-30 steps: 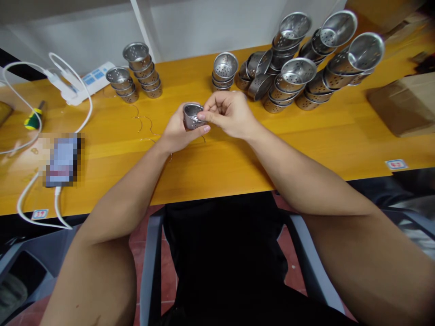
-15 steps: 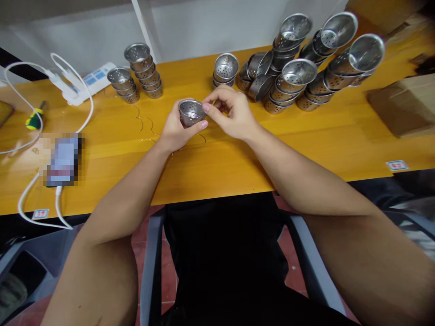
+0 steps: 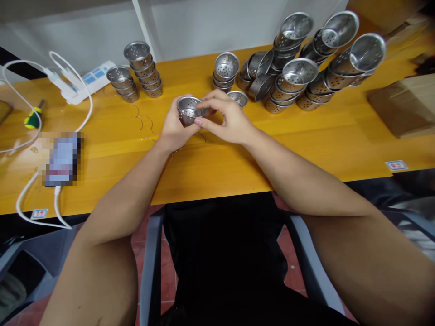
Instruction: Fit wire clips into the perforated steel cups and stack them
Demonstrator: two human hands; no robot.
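Orange-yellow wood forms the desk [image 3: 306, 149], which is backed by a pale wall. Above its middle, a small perforated metal cup [image 3: 188, 109] is held in the air, gripped from below and behind by the left hand [image 3: 176, 129], whose fingers are curled around its wall. The cup's mouth is turned upward and slightly toward the camera, so its axis stands close to upright with a small tilt; the holed bottom is seen through the opening. The right hand [image 3: 226, 117] is pressed to the cup's right rim, thumb and forefinger pinched together there; what is pinched cannot be made out, being too small and partly covered by the fingers. The cup's lower wall is hidden by the left palm.

Thin wire hooks [image 3: 142, 122] lie on the desk just left of the hands, barely visible. Stacks of similar cups [image 3: 139, 68] stand behind to the left, and leaning rows of cups [image 3: 306, 81] to the right. A white cable [image 3: 86, 108], a blurred phone [image 3: 63, 158] and a cardboard box [image 3: 404, 106], cut off by the edge, are also seen.
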